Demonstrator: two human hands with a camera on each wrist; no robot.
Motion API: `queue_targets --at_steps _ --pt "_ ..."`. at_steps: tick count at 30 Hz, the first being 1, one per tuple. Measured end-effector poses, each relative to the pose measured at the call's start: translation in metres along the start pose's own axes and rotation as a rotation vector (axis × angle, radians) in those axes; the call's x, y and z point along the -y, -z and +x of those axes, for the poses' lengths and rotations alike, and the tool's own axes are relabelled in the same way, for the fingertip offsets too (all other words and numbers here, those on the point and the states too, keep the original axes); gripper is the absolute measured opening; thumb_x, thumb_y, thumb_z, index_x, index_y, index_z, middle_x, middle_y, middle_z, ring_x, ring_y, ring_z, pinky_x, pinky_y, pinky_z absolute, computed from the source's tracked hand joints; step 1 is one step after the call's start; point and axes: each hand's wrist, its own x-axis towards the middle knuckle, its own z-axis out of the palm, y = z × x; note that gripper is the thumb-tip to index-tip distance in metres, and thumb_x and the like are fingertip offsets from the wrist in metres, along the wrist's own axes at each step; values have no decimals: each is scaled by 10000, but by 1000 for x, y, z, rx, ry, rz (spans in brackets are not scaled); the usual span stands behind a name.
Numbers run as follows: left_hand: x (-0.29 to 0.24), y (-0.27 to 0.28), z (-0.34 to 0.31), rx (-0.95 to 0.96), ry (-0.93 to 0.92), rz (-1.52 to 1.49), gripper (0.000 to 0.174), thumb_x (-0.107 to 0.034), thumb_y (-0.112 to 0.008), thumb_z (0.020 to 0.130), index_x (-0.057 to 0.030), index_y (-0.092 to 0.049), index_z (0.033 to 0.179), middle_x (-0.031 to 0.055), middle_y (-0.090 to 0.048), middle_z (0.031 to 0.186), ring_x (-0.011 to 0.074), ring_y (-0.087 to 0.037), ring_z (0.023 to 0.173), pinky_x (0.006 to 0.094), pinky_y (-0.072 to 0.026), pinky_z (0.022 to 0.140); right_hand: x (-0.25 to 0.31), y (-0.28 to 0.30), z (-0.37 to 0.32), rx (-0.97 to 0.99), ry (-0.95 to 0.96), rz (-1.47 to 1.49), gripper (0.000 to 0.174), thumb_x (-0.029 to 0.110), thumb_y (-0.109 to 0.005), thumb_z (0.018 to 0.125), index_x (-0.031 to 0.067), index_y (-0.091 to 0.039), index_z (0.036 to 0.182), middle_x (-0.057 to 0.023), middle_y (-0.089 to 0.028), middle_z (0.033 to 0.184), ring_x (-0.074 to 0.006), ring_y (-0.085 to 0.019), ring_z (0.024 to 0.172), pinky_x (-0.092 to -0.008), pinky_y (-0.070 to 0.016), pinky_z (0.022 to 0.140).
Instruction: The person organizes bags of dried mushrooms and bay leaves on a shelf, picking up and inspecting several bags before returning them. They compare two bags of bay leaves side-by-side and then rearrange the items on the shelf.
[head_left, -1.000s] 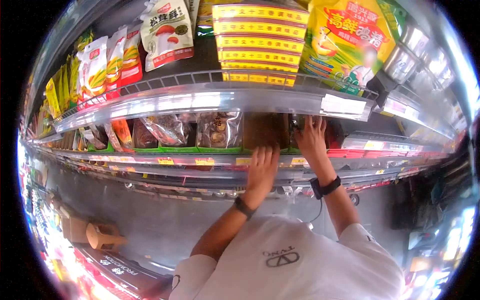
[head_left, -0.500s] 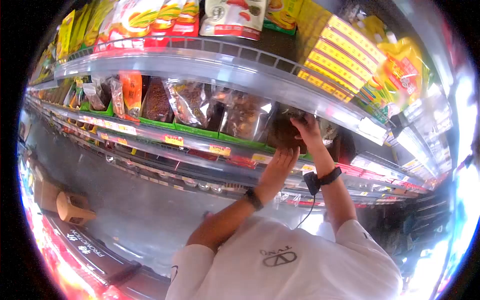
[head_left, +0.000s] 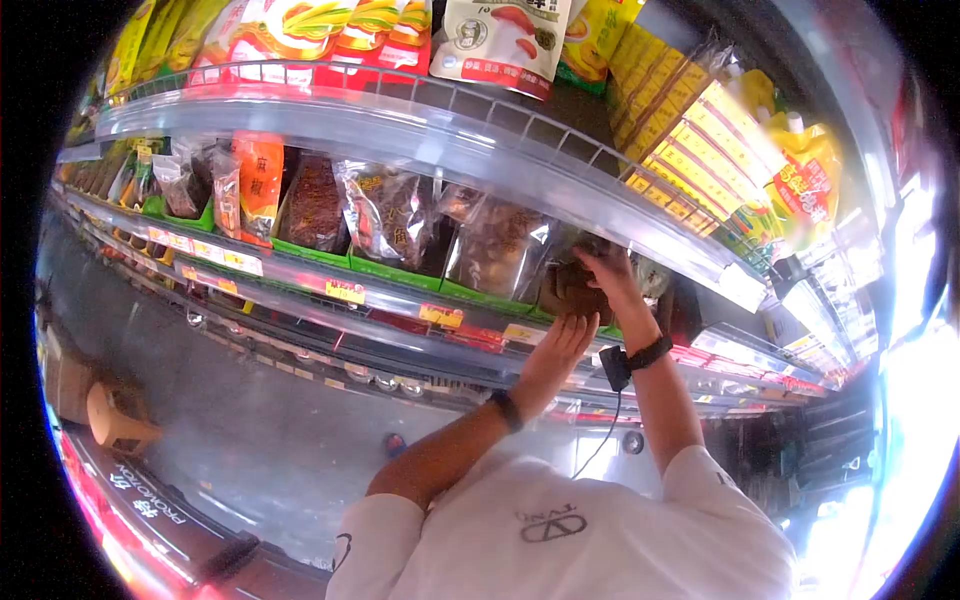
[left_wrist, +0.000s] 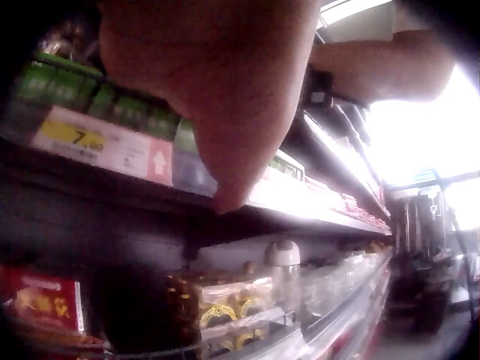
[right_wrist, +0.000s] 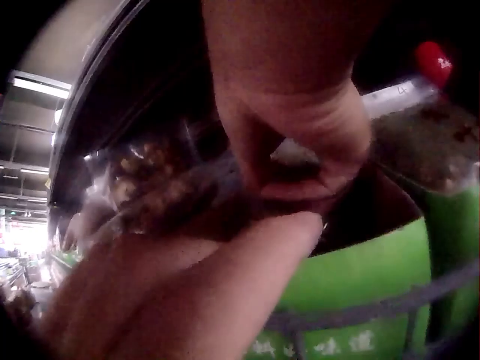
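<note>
Inside the shelf, a dark brown package stands in a green-fronted box. My right hand reaches in from the right, its fingers curled at the package's upper part; in the right wrist view the curled right hand hides much of what it grips. Lower down, my left hand lies with fairly straight fingers, their tips touching the package's lower front. The left wrist view shows the left hand large, above a price label. Left of the package is a clear bag of dried food.
A wire-fronted upper shelf edge runs just above my hands. It carries yellow boxes and a mushroom-printed pouch. More bagged goods line the shelf to the left. A brown stool stands on the floor at left.
The view has turned and shifted along the shelf. My right hand has moved from the compartment on the right to the dark package, and my left fingers have stayed low at its front.
</note>
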Motion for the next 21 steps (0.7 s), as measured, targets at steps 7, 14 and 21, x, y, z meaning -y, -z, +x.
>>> queue_targets --at_steps 7,14,21 --pt "1 0 3 2 -7 -26 835 -276 -565 807 42 -228 1502 208 -418 1393 332 -401 1316 464 -246 1175 -31 10 18 -27 94 -47 480 279 -761 833 72 -555 1214 -55 -674 1004 -167 -632 714 -312 -488 563" --pt "-6 -8 4 12 27 14 784 -250 -552 829 10 -255 1506 171 -432 1394 289 -410 1313 442 -291 1144 -19 13 -17 -106 458 -24 332 247 -765 843 30 -636 1059 -37 -682 842 -82 -570 613 -237 -431 470" --pt "1 -3 8 9 18 -155 612 -198 -573 843 -23 -426 1411 140 -499 1356 298 -452 1280 443 -308 1126 6 49 -91 -25 149 55 293 220 -745 867 1 -636 1027 -4 -640 758 -51 -532 589 -225 -414 491"
